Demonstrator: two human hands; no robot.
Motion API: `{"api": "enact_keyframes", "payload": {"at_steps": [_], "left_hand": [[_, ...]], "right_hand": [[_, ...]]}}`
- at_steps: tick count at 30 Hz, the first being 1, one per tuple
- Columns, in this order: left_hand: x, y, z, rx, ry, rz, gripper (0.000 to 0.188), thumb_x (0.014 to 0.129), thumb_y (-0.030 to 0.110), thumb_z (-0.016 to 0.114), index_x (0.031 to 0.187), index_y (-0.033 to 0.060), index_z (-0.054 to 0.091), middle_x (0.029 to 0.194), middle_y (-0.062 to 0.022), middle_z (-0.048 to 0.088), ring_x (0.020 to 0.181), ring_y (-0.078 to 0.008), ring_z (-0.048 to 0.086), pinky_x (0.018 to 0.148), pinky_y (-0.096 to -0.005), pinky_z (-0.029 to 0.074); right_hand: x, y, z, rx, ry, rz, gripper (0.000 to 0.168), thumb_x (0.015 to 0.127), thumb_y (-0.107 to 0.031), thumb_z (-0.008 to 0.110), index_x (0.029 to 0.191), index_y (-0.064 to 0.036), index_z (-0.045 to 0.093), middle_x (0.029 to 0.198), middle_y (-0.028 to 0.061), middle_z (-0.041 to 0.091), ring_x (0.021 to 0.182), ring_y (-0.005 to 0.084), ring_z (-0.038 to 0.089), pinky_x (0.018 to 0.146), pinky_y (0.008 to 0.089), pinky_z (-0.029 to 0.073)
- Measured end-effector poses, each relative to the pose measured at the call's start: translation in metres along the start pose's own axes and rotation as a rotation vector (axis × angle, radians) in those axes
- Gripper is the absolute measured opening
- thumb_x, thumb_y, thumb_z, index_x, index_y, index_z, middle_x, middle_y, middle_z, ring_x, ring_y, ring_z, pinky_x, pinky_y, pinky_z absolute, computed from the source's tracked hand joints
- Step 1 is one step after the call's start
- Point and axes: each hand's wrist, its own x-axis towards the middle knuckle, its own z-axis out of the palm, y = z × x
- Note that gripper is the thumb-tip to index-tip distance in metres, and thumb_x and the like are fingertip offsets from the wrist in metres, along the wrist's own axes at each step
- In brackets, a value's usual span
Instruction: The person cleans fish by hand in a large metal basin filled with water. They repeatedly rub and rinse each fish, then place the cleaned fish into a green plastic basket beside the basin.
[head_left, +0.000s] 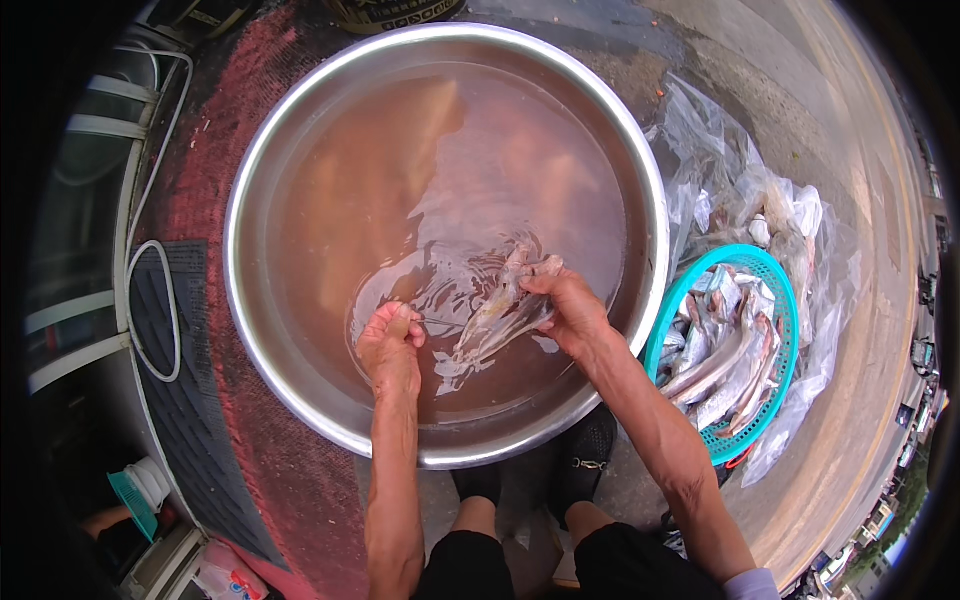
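Observation:
A wide metal basin (658, 247) holds murky brown water. Above and partly in that water, my right hand (574, 307) grips a pale, limp piece of fish (495, 311), its lower end touching the surface. My left hand (391, 334) is to the left, fingertips pinched on a thin dark strand or slim tool (442, 322) that runs toward the fish; I cannot tell which it is. Ripples spread around the fish.
Right of the basin stands a teal plastic basket (787, 330) of silvery fish pieces (724, 352). Clear plastic bags (750, 187) lie behind it. A red mat (217, 165), a dark mat (187, 337) and a white hose (176, 322) lie left. My shoes (585, 457) touch the basin's near side.

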Motion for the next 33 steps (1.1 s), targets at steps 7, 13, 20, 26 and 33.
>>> {"api": "enact_keyframes", "payload": {"at_steps": [7, 13, 20, 26, 33], "left_hand": [[0.024, 0.034, -0.057, -0.123, 0.349, 0.220, 0.004, 0.090, -0.002, 0.056, 0.092, 0.0015, 0.057, 0.082, -0.0087, 0.061, 0.066, -0.0126, 0.056, 0.059, -0.0236, 0.047], [-0.013, 0.037, 0.007, 0.477, 0.083, 0.248, 0.034, 0.086, -0.004, 0.056, 0.119, 0.0009, 0.055, 0.102, -0.0078, 0.062, 0.095, -0.0137, 0.058, 0.084, -0.0244, 0.048], [-0.035, 0.012, 0.077, 0.287, -0.376, -0.084, 0.029, 0.084, 0.004, 0.066, 0.111, -0.0020, 0.062, 0.094, -0.0048, 0.065, 0.078, -0.0083, 0.057, 0.071, -0.0206, 0.048], [-0.034, 0.006, 0.071, 0.266, -0.275, -0.155, 0.014, 0.084, 0.004, 0.064, 0.096, -0.0012, 0.065, 0.077, -0.0014, 0.063, 0.062, -0.0054, 0.054, 0.056, -0.0183, 0.042], [-0.027, 0.006, 0.069, 0.103, -0.280, -0.378, 0.013, 0.084, 0.006, 0.063, 0.094, 0.0003, 0.059, 0.070, -0.0015, 0.056, 0.048, -0.0059, 0.049, 0.038, -0.0178, 0.028]], "right_hand": [[-0.004, -0.005, -0.002, -0.017, 0.000, -0.061, 0.014, 0.081, -0.005, 0.061, 0.095, -0.004, 0.059, 0.078, 0.0050, 0.062, 0.060, 0.0136, 0.059, 0.038, 0.0236, 0.030], [-0.014, -0.006, 0.016, -0.045, -0.031, -0.087, 0.021, 0.079, -0.004, 0.066, 0.099, -0.004, 0.059, 0.085, 0.0048, 0.064, 0.073, 0.0145, 0.062, 0.058, 0.0274, 0.050], [-0.018, -0.001, 0.021, -0.194, -0.101, -0.103, 0.017, 0.080, -0.006, 0.068, 0.096, -0.003, 0.062, 0.085, 0.0041, 0.065, 0.077, 0.0122, 0.061, 0.071, 0.0283, 0.049], [-0.019, 0.004, 0.024, -0.202, -0.065, -0.102, 0.012, 0.080, -0.008, 0.068, 0.090, -0.004, 0.063, 0.080, 0.0026, 0.065, 0.073, 0.0110, 0.059, 0.070, 0.0276, 0.046], [-0.013, 0.010, 0.025, -0.225, -0.057, -0.179, 0.011, 0.079, -0.007, 0.070, 0.088, -0.007, 0.063, 0.076, -0.0007, 0.062, 0.069, 0.0076, 0.053, 0.066, 0.0247, 0.042]]}}
